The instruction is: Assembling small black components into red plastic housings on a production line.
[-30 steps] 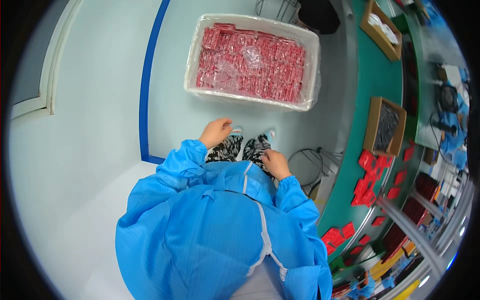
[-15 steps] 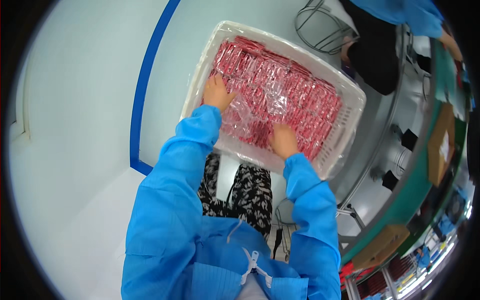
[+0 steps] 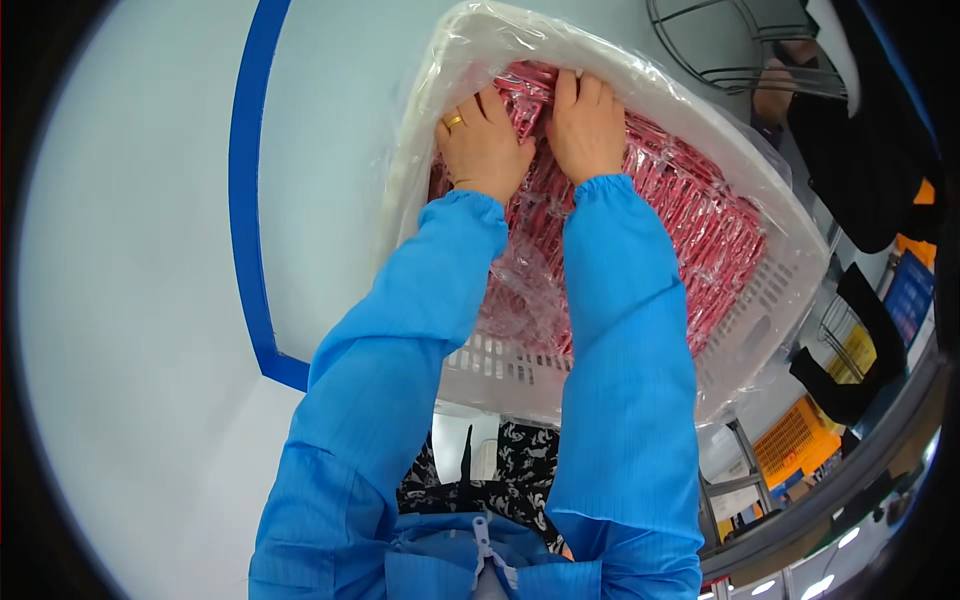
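Note:
Red packets in clear plastic (image 3: 690, 215) fill a white basket (image 3: 505, 385) in close rows. My left hand (image 3: 485, 145), with a ring on one finger, rests on the packets at the far left corner, fingers apart and thumb out to the right. Beside it lies my right hand (image 3: 587, 125), fingers stretched away over the far row; its thumb is hidden. Between the two hands a few packets (image 3: 526, 92) show, with a dark gap just below them. Crumpled clear film (image 3: 525, 285) covers packets nearer to me.
A clear plastic liner (image 3: 480, 35) hangs over the basket's rim. Blue tape (image 3: 245, 180) marks the pale floor at left. At the far right are a metal-framed stool (image 3: 700, 45) and a person's dark-clothed leg (image 3: 840, 150). An orange crate (image 3: 790, 440) stands at lower right.
Both hands have moved to the far left part of the basket, the right one from the near side across to beside the left. The basket appears larger and nearer in view.

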Available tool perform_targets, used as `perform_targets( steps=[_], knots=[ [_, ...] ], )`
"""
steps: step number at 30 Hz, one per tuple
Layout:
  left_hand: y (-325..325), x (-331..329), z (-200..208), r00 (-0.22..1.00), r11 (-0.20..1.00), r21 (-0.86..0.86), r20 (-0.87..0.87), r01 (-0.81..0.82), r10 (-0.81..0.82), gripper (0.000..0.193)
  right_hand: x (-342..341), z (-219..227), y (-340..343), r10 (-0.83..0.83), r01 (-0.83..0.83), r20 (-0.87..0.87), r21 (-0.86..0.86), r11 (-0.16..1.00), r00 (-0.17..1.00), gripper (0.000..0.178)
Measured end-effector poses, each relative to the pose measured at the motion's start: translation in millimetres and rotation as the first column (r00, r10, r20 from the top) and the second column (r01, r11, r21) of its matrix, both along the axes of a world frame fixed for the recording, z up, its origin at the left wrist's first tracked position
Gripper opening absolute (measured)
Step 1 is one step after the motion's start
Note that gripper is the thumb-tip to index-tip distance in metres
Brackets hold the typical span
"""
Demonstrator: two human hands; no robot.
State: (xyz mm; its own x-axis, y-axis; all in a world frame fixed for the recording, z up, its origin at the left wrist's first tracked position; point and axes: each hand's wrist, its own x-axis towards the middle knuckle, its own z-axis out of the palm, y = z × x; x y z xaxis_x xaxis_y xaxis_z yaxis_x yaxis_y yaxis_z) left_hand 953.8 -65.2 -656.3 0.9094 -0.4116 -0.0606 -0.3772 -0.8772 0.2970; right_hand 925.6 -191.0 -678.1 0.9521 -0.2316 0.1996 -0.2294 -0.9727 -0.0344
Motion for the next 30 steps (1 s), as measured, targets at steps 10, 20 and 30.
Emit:
perform_targets(
  steps=[10,20,30],
  knots=[
    [-8.6,10.9,-0.7,0.965,0.990,0.117,-0.236,-0.084,0.110,0.097,-2.9,-0.5,-12.4,-0.082,0.123,-0.210,0.190,0.974,0.974,0.032],
    [-7.3,1.6,-6.4,0.958,0.989,0.108,-0.259,-0.099,0.124,0.112,-108.6,-13.0,16.8,-0.370,0.396,-0.464,0.885,-0.246,0.805,0.045],
    [20.6,12.2,7.7,0.889,0.858,-0.508,-0.424,-0.074,-0.174,0.099,-110.8,-6.5,67.2,-0.355,0.002,-0.443,0.627,-0.779,0.823,0.044]
  ],
)
